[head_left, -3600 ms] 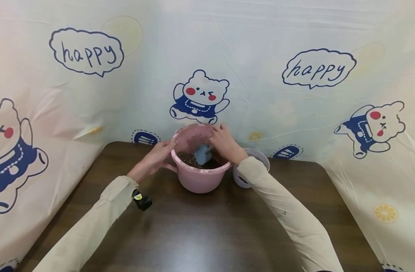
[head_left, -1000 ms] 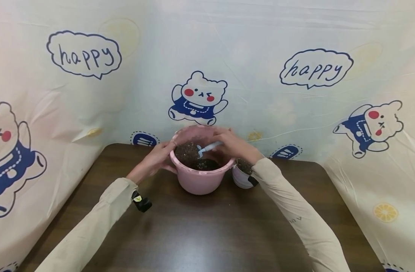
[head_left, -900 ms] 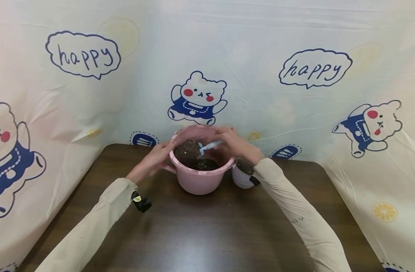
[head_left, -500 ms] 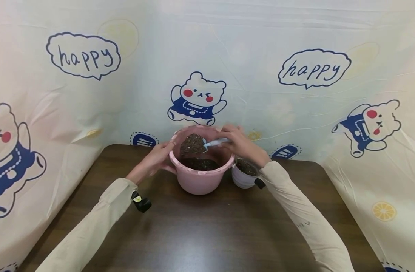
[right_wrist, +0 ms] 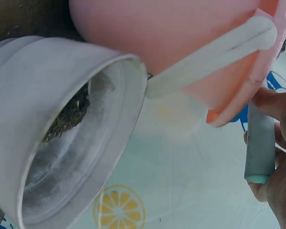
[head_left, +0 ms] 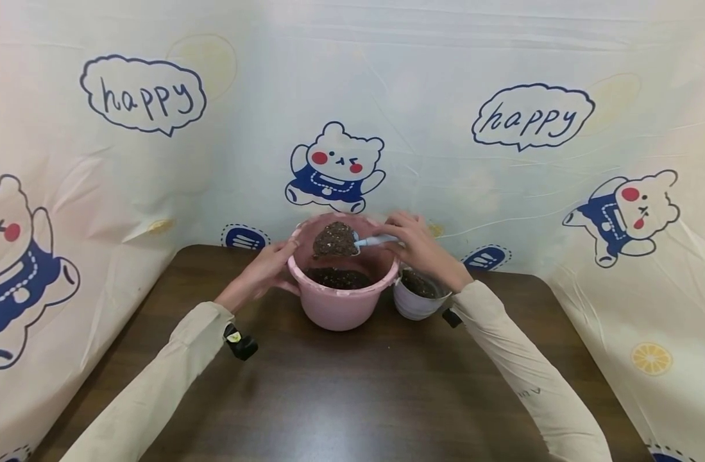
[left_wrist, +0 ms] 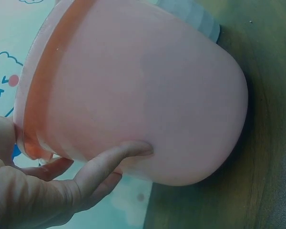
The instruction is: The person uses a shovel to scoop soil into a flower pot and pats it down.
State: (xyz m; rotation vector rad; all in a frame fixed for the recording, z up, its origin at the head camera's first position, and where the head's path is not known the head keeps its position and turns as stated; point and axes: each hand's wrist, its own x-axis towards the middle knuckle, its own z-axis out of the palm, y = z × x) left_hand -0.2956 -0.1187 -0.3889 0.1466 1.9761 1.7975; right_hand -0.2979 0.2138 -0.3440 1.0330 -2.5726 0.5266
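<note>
My left hand (head_left: 265, 268) grips the pink bucket (head_left: 342, 311) at its left side; in the left wrist view its fingers (left_wrist: 109, 162) press against the outer wall. My right hand (head_left: 420, 247) holds a small blue trowel (head_left: 378, 240) by its handle, above the bucket's right rim. A heap of dark soil (head_left: 335, 240) covers the blade, lifted over the bucket's opening, with more soil (head_left: 339, 278) lower inside. Beneath my right forearm stands a white flowerpot (head_left: 412, 305) partly filled with soil. The right wrist view shows the trowel handle (right_wrist: 260, 152) in my grasp.
The bucket and pot stand close together on a dark wooden table (head_left: 329, 391). A printed cloth (head_left: 433, 115) rises behind the table and along both sides. The bucket's white carrying grip (right_wrist: 214, 55) hangs between bucket and pot.
Earlier the trowel blade was down in the bucket's soil. Loaded with soil, it has since risen and shifted right with my right hand, uncovering more of the pot. My left hand stays put.
</note>
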